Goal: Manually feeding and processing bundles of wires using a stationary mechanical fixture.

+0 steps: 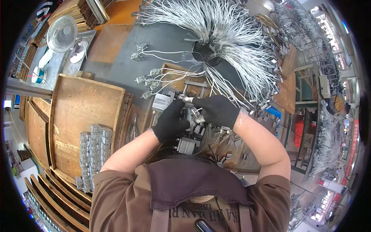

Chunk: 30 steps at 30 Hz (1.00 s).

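Note:
Both hands wear black gloves with pale wrapping on some fingertips, and they meet over a metal fixture [188, 144] on the bench. My left hand [170, 120] comes in from the left with its fingers curled and closed at the fixture's middle. Opposite it, my right hand [217, 111] is closed as well, with finger and thumb bent toward the left hand's fingertips. Whatever small part lies between the fingers is hidden. Behind the hands rises the fixture's metal frame [195, 84]. A grey metal block [162, 101] sits just beyond my left hand.
A big bundle of white wires [239, 42] fans out at the back, with small grey connectors [143, 84] on some ends. Left stand a wooden tray [83, 112], stacked grey metal parts [95, 149], pliers [133, 125] and a white fan [62, 34]. Loose parts [235, 137] lie right.

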Each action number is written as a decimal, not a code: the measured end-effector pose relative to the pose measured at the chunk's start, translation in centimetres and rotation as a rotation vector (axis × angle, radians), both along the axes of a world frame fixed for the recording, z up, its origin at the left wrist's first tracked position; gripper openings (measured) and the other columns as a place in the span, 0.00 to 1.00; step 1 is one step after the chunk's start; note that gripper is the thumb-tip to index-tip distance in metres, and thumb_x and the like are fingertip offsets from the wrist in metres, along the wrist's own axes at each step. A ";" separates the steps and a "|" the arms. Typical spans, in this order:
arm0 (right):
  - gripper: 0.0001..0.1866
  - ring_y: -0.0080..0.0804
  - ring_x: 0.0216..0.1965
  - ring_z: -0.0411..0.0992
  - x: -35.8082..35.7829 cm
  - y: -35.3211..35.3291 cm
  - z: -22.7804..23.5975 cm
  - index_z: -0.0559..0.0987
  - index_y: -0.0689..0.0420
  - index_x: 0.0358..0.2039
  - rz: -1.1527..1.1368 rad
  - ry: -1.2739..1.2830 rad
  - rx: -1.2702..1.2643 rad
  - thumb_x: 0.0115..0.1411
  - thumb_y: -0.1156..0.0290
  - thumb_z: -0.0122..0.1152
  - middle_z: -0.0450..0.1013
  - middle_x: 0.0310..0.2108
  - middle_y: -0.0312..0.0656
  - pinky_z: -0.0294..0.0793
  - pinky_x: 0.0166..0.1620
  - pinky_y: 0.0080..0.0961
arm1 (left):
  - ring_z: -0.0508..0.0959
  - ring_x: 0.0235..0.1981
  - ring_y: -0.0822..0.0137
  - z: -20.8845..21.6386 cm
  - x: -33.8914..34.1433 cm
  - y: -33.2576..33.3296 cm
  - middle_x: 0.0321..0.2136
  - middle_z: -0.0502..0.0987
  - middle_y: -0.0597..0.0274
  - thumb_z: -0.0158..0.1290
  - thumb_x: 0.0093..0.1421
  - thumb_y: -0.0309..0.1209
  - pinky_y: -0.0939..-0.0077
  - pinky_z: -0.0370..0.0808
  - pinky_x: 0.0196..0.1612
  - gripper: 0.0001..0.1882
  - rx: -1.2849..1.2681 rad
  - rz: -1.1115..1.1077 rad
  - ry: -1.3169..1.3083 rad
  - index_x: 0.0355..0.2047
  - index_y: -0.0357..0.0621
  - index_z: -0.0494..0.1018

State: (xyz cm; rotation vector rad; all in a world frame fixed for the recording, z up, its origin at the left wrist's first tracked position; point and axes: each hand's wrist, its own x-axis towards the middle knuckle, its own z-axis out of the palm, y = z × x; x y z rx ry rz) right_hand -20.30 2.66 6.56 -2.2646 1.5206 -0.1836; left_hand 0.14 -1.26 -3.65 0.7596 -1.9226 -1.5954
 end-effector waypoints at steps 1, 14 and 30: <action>0.25 0.46 0.26 0.75 -0.1 0.1 0.0 0.74 0.51 0.49 -0.003 -0.001 -0.002 0.48 0.68 0.67 0.74 0.25 0.46 0.73 0.30 0.40 | 0.74 0.40 0.55 0.6 -0.1 0.2 0.38 0.72 0.51 0.60 0.45 0.30 0.66 0.71 0.44 0.27 -0.002 -0.003 -0.001 0.47 0.42 0.68; 0.32 0.44 0.27 0.76 -0.4 0.3 0.7 0.71 0.45 0.56 0.047 0.099 0.022 0.48 0.66 0.67 0.74 0.24 0.45 0.73 0.31 0.40 | 0.76 0.39 0.46 4.8 -0.2 1.2 0.43 0.71 0.51 0.60 0.45 0.31 0.56 0.75 0.38 0.26 -0.344 -0.034 -0.314 0.46 0.43 0.68; 0.34 0.48 0.32 0.75 1.9 0.4 0.9 0.66 0.52 0.60 -0.056 0.132 0.003 0.50 0.72 0.61 0.75 0.35 0.47 0.74 0.35 0.37 | 0.76 0.40 0.67 3.3 -1.7 -0.9 0.37 0.78 0.57 0.51 0.55 0.29 0.72 0.72 0.43 0.18 0.154 -0.037 -0.133 0.46 0.37 0.73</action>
